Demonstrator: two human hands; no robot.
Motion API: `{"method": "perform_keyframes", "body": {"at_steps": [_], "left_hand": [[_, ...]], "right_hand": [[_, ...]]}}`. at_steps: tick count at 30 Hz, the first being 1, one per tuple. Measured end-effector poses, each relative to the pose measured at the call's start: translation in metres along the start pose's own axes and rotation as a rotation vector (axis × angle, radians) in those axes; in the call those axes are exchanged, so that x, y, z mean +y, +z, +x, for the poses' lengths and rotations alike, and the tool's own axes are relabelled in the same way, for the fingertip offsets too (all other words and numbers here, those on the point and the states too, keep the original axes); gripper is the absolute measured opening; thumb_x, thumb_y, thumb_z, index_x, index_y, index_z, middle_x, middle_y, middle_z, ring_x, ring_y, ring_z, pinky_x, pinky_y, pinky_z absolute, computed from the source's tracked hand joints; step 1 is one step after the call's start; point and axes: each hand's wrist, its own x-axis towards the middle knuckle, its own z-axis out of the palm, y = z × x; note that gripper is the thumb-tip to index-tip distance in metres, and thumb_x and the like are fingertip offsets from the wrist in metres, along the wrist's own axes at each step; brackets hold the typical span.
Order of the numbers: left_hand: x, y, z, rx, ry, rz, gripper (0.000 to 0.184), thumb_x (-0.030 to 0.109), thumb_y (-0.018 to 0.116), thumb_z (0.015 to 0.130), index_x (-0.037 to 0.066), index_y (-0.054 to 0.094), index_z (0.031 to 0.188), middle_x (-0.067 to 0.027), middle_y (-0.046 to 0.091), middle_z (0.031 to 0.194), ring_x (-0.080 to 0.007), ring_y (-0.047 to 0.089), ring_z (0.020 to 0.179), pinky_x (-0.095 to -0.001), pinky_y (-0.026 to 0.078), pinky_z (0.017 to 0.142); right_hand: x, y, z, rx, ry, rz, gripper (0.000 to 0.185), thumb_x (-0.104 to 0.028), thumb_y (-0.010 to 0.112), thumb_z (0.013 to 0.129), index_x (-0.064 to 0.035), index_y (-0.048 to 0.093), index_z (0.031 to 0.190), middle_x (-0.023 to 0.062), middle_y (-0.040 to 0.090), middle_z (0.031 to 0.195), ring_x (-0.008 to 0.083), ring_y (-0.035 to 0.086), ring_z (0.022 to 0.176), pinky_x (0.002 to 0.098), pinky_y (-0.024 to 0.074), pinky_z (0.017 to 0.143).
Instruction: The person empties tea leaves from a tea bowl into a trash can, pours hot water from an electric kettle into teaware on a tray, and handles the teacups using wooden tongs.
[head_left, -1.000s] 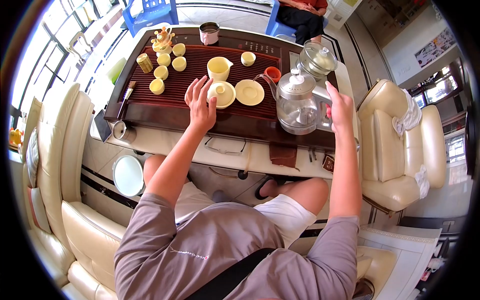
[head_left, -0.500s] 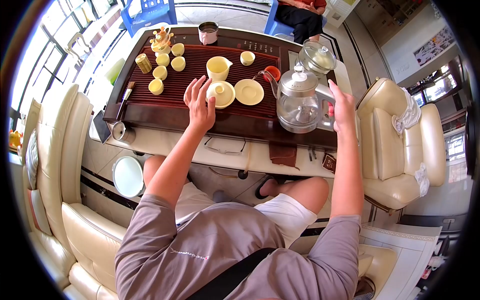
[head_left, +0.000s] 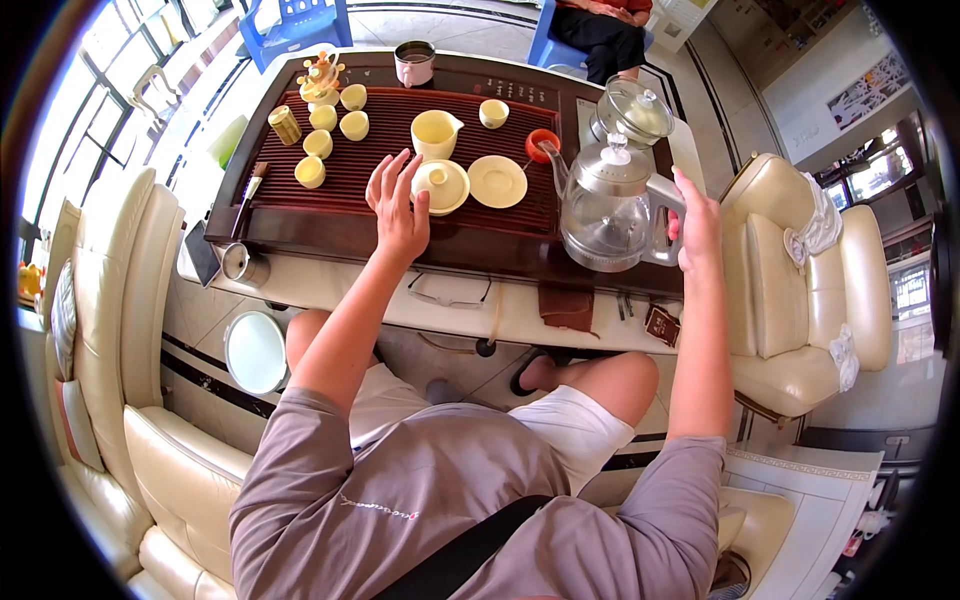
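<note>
A: Where is the glass kettle (head_left: pixel 605 225)?

B: At the right end of the tea tray (head_left: pixel 390 236), lid fitted, spout toward the red cup (head_left: pixel 541 146). Whether its base touches the tray cannot be told.

A: State of the right hand (head_left: pixel 700 225)?

B: Closed on the kettle's handle. For good control, the fingers should wrap the grip fully, with the wrist in line with the forearm. The kettle is best held level and moved slowly, since a quick tilt could spill any liquid or shift the lid.

A: And the left hand (head_left: pixel 400 205)?

B: Holding nothing, fingers spread wide, beside the lidded bowl (head_left: pixel 440 187). Contact with the bowl cannot be confirmed. The hand should be clear of the spout's path.

A: Surrounding items?

B: The shallow dish (head_left: pixel 497 181) lies between the lidded bowl and the kettle; the pitcher (head_left: pixel 435 133) stands behind the bowl. A glass pot (head_left: pixel 636 113) sits beyond the kettle, so the lid needs clearance there.
</note>
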Motion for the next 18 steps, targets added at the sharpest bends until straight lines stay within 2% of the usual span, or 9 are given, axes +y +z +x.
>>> {"method": "perform_keyframes", "body": {"at_steps": [6, 7, 15, 18], "left_hand": [[0.001, -0.001, 0.0, -0.002, -0.009, -0.01, 0.044, 0.028, 0.047, 0.098, 0.009, 0.053, 0.137, -0.0124, 0.048, 0.143, -0.0342, 0.038, 0.135, -0.0489, 0.02, 0.113], [0.001, -0.001, 0.0, -0.002, -0.01, -0.012, 0.044, 0.028, 0.048, 0.098, 0.009, 0.054, 0.137, -0.0123, 0.048, 0.143, -0.0341, 0.038, 0.135, -0.049, 0.02, 0.113], [0.001, -0.001, 0.001, -0.014, -0.04, -0.011, 0.044, 0.024, 0.052, 0.094, 0.009, 0.055, 0.136, -0.0122, 0.048, 0.144, -0.0342, 0.038, 0.136, -0.0489, 0.021, 0.113], [0.001, -0.002, 0.001, -0.017, -0.038, -0.018, 0.044, 0.024, 0.051, 0.095, 0.009, 0.055, 0.136, -0.0123, 0.048, 0.143, -0.0342, 0.038, 0.136, -0.049, 0.021, 0.112]], "right_hand": [[-0.008, 0.011, 0.017, -0.008, 0.014, 0.066, 0.042, -0.04, 0.073, 0.085, 0.0016, 0.068, 0.085, 0.0043, 0.055, 0.064, 0.0081, 0.046, 0.046, 0.0229, 0.0343, 0.041], [-0.015, 0.017, 0.019, -0.009, 0.031, 0.056, 0.036, -0.039, 0.072, 0.087, -0.0041, 0.066, 0.082, 0.0015, 0.053, 0.062, 0.0082, 0.044, 0.045, 0.0246, 0.0352, 0.043], [-0.035, 0.053, 0.044, -0.04, 0.022, -0.024, 0.038, -0.041, 0.073, 0.085, -0.004, 0.066, 0.083, 0.0014, 0.054, 0.065, 0.0072, 0.045, 0.047, 0.0235, 0.0359, 0.043], [-0.036, 0.06, 0.053, -0.061, -0.017, -0.029, 0.041, -0.04, 0.074, 0.084, 0.0012, 0.067, 0.086, 0.0048, 0.058, 0.065, 0.0069, 0.048, 0.046, 0.0227, 0.0379, 0.042]]}}
